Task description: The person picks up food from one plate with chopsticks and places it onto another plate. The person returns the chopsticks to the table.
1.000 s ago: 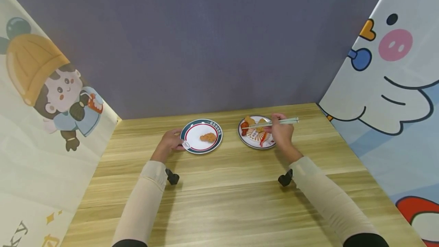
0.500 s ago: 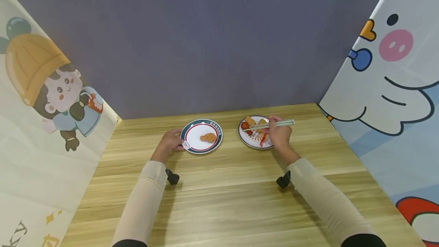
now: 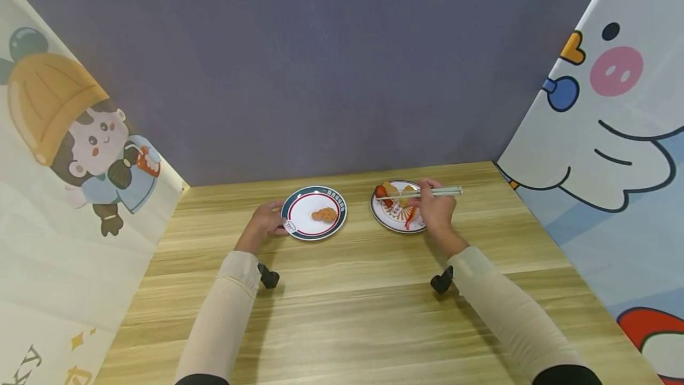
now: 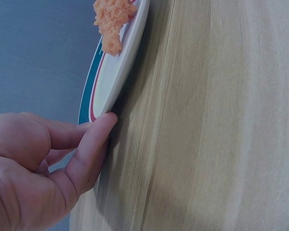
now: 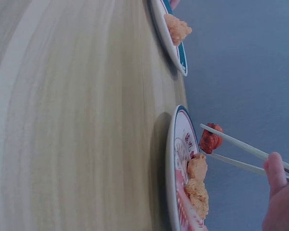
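My left hand (image 3: 265,218) pinches the near left rim of a white plate (image 3: 301,210) banded in green and red. One piece of fried chicken (image 3: 324,214) lies on that plate. In my right hand (image 3: 437,210) is a pair of pale chopsticks (image 3: 446,191), pointing left over a second, patterned plate (image 3: 383,218). The right wrist view has their tips on either side of a glossy red-brown food piece (image 5: 211,138), by that plate's far side. Golden fried pieces (image 5: 197,187) sit beside it, and a red strip (image 3: 410,217) lies nearer the front.
Both plates stand near the back of a wood-grain table (image 3: 342,314), against a grey panel (image 3: 331,76). Cartoon-printed walls (image 3: 64,242) flank the table left and right. A black wrist camera mount (image 3: 269,277) hangs at each cuff.
My right hand has shifted slightly left with the chopsticks; their tips dipped across the red-brown piece, then came back up a little. My left hand and its plate have stayed put.
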Motion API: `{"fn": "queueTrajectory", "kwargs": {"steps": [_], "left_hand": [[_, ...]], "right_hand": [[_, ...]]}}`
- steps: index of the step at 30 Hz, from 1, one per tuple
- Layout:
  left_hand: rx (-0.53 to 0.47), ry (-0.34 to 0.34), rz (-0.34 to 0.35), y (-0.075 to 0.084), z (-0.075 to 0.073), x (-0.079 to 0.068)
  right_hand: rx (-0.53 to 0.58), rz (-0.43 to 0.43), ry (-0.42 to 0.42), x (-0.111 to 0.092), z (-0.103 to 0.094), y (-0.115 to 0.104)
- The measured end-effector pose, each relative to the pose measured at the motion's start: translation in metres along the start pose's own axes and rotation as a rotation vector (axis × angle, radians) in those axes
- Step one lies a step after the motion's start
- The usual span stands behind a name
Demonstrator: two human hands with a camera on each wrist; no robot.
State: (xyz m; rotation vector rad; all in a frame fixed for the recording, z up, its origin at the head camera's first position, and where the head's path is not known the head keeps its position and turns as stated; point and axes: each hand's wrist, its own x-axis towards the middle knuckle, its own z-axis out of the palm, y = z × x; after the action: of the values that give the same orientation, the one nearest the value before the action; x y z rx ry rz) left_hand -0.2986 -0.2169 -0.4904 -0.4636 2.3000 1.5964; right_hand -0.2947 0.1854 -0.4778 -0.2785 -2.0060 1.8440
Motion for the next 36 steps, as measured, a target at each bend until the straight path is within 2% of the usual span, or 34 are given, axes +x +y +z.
{"fn": "queueTrajectory", "kwargs": {"steps": [13,22,36], "left_hand": [[-0.027,-0.006,0.009,-0.001,-0.001,0.001],[-0.027,-0.005,0.009,0.0,0.0,0.001],[-0.053,-0.011,0.009,-0.001,-0.001,0.002]], "right_hand": [[0.132,0.03,-0.045,0.0,0.011,-0.009],[0.142,0.039,-0.099,-0.009,0.028,-0.017],[0.168,0.025,-0.206,-0.021,0.062,-0.011]]}}
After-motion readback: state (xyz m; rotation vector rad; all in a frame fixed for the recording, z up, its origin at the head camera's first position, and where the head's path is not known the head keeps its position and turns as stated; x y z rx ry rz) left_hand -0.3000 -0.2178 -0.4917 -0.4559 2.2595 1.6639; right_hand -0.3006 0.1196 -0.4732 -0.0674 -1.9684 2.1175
